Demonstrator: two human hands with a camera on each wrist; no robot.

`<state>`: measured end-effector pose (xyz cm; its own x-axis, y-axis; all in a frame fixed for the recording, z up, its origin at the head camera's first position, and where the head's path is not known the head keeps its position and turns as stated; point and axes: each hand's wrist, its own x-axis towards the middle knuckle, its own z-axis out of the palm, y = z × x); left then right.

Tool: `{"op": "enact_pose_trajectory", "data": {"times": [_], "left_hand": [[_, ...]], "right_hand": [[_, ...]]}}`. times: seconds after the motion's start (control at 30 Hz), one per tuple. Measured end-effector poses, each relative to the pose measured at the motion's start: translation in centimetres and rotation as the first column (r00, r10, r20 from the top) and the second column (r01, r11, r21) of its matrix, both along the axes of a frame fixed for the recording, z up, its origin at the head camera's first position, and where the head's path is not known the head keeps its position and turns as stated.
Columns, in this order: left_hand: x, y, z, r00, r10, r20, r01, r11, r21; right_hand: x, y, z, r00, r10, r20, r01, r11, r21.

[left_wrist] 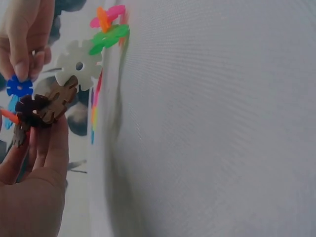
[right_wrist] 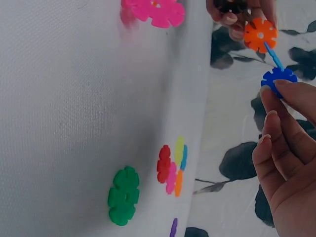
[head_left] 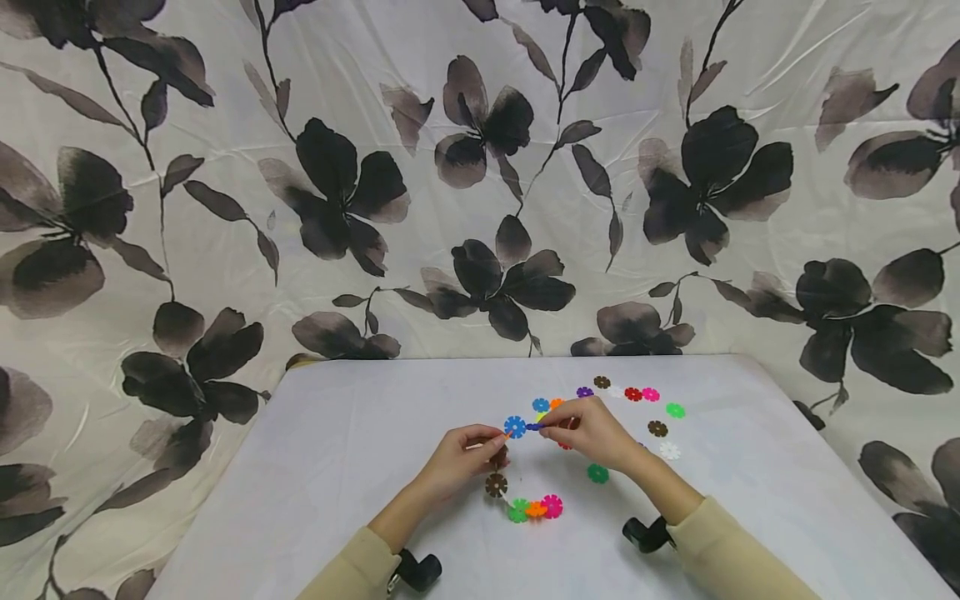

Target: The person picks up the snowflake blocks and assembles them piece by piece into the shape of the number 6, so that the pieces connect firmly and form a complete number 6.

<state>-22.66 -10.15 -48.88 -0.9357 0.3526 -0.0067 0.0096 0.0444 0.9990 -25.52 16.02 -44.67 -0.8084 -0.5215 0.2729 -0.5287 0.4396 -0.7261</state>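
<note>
Above the table, my left hand pinches a chain of notched plastic snowflake discs near its brown discs and an orange disc. A light blue disc slots into that orange one. My right hand pinches a dark blue disc between thumb and index finger, at the light blue disc's edge; whether they interlock fully I cannot tell. From my left hand the chain runs down through a brown disc, a white disc, a green disc and an orange disc to a pink disc.
Loose discs lie on the white table, among them a dark green disc, a brown disc, a white disc and a red disc. Several more sit behind my right hand. A floral cloth hangs behind the table.
</note>
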Motion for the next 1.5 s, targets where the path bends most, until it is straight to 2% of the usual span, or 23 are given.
{"op": "enact_pose_trajectory", "data": {"times": [0.2,0.47,0.83,0.93,1.07,1.23,1.5], "left_hand": [[0.0,0.2,0.3,1.0,0.01,-0.012,-0.01,1.0,-0.012],[-0.3,0.4,0.1,1.0,0.005,-0.014,-0.005,1.0,-0.001],[-0.4,0.4,0.1,1.0,0.024,-0.012,-0.023,0.998,0.061],[-0.4,0.3,0.2,1.0,0.023,-0.01,-0.023,0.998,0.065],[-0.4,0.2,0.2,1.0,0.018,-0.015,-0.016,0.998,0.066],[-0.3,0.1,0.2,1.0,0.011,-0.012,-0.011,0.998,0.063],[-0.3,0.1,0.1,1.0,0.003,-0.02,-0.002,0.998,0.063]], "right_hand": [[-0.1,-0.3,0.0,1.0,0.0,-0.016,0.0,1.0,0.006],[0.0,-0.7,-0.1,0.998,0.019,-0.068,-0.017,1.0,0.024],[0.3,-1.3,-0.1,0.989,0.057,-0.134,-0.064,0.997,-0.048],[0.4,-1.4,-0.2,0.995,0.052,-0.087,-0.058,0.996,-0.069],[0.5,-1.4,-0.2,0.997,0.056,0.049,-0.051,0.993,-0.11],[0.3,-1.2,-0.5,0.982,0.051,0.184,-0.025,0.99,-0.142],[-0.1,-1.0,-1.1,0.948,0.063,0.311,-0.011,0.986,-0.164]]}}
